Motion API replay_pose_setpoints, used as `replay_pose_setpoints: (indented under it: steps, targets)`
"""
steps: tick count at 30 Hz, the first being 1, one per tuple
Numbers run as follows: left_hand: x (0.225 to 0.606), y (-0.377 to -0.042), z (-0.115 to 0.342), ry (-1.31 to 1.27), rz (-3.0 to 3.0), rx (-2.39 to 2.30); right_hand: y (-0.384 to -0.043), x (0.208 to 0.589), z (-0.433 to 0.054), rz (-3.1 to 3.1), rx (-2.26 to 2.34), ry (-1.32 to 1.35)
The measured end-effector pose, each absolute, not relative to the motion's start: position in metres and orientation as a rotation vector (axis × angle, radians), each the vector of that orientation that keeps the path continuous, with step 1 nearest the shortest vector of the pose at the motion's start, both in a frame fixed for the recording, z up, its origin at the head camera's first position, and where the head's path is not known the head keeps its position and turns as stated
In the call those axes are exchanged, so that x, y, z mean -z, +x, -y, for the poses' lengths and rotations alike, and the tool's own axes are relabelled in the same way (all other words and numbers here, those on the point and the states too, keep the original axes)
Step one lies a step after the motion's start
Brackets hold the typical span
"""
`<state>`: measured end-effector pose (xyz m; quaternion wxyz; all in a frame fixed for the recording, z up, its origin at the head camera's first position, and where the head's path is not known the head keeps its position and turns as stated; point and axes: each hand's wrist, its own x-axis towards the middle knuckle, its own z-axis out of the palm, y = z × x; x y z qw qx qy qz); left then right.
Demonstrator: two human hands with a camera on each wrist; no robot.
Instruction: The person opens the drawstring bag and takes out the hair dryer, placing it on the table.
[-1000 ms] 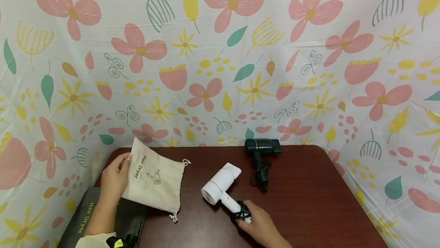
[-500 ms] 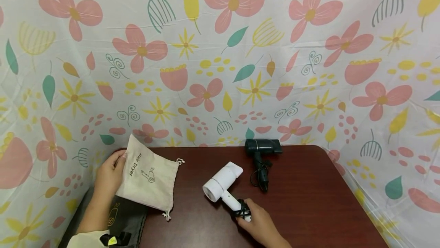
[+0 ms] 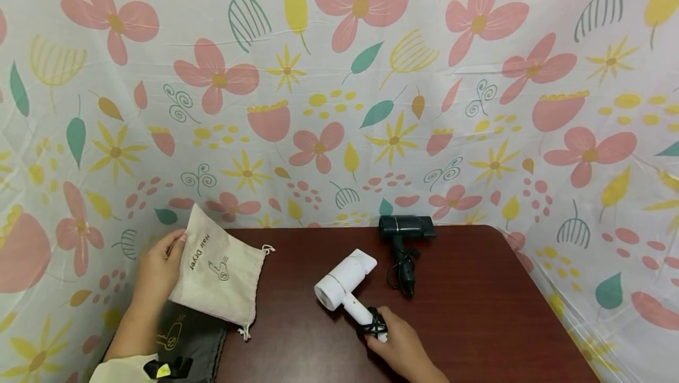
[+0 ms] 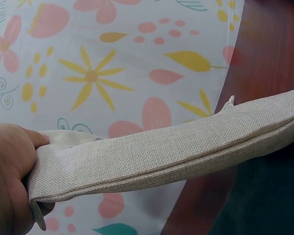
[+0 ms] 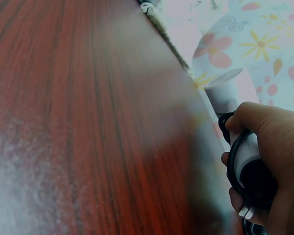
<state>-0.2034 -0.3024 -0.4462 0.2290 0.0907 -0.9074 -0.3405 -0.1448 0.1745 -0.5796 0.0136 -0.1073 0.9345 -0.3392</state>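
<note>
My left hand (image 3: pixel 159 268) pinches one edge of a cream drawstring pouch (image 3: pixel 220 274) printed "Hair Dryer" with a small dryer drawing. The pouch is tilted, its drawstring ends pointing right; in the left wrist view its seamed side (image 4: pixel 161 156) stretches away from the thumb. At the lower middle, my right hand (image 3: pixel 400 342) grips the handle of a white hair dryer (image 3: pixel 345 280), whose nozzle points up and right. A black cord (image 3: pixel 375 323) is wound round that handle, and the prongs of its plug (image 5: pixel 246 212) show under the palm in the right wrist view.
A dark green hair dryer (image 3: pixel 405 227) with its cord bundled lies at the back of the brown table (image 3: pixel 477 312). A black pouch (image 3: pixel 196 342) with gold print lies at the front left, partly under my left forearm. A flower-printed curtain (image 3: pixel 339 88) hangs behind and at both sides.
My left hand has moved left with the cream pouch, uncovering more of the black pouch's gold drawing. The white hair dryer has shifted very slightly up and right; my right hand stays nearly in place.
</note>
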Motion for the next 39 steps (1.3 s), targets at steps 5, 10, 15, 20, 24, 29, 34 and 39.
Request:
replay_pose_setpoints:
  steps: [5, 10, 15, 20, 24, 29, 34, 39]
  targets:
    - [0.442, -0.202, 0.308, 0.242, 2.496, 0.904, -0.145, 0.579, -0.173, -2.922, 1.05, -0.322]
    - [0.439, -0.2, 0.313, 0.233, 2.49, 0.868, -0.146, 0.578, -0.173, -2.916, 1.052, -0.314]
    - [0.439, -0.199, 0.319, 0.237, 2.494, 0.826, -0.146, 0.578, -0.173, -2.916, 1.045, -0.318]
    - [0.44, -0.196, 0.327, 0.219, 2.505, 0.778, -0.146, 0.577, -0.173, -2.918, 1.042, -0.324]
    - [0.442, -0.194, 0.333, 0.23, 2.531, 0.747, -0.146, 0.576, -0.172, -2.911, 1.04, -0.324]
    - [0.448, -0.194, 0.342, 0.234, 2.523, 0.714, -0.146, 0.576, -0.171, -2.916, 1.048, -0.332]
    - [0.454, -0.193, 0.35, 0.306, 2.544, 0.69, -0.147, 0.576, -0.171, -2.931, 1.051, -0.333]
    - [0.462, -0.195, 0.357, 0.356, 2.568, 0.656, -0.148, 0.576, -0.171, -2.92, 1.037, -0.323]
